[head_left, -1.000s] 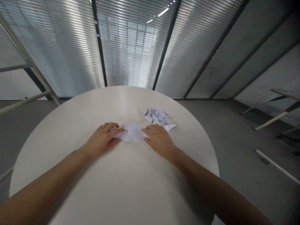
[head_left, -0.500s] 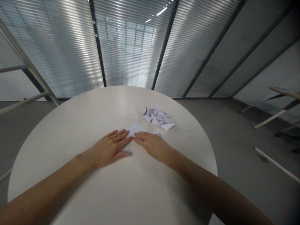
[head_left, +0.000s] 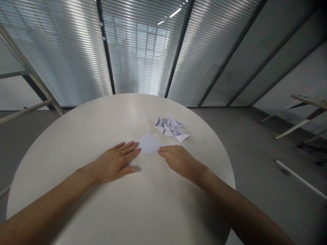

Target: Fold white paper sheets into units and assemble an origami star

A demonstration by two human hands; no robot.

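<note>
A folded white paper (head_left: 148,144) lies flat on the round white table (head_left: 76,136), showing as a triangle between my hands. My left hand (head_left: 118,161) rests palm down with its fingers stretched out, the fingertips pressing on the paper's left edge. My right hand (head_left: 178,159) lies flat on the paper's right part, fingers extended towards the left. Neither hand grips anything.
A small pile of folded paper shapes (head_left: 171,128) sits on the table just beyond my right hand. Glass walls with blinds stand behind the table. Grey floor surrounds it, with white bars (head_left: 298,124) at the right.
The paper has been flattened from a wide winged shape into a smaller triangle. My hands came together at its middle, then my right hand slid rightwards along it.
</note>
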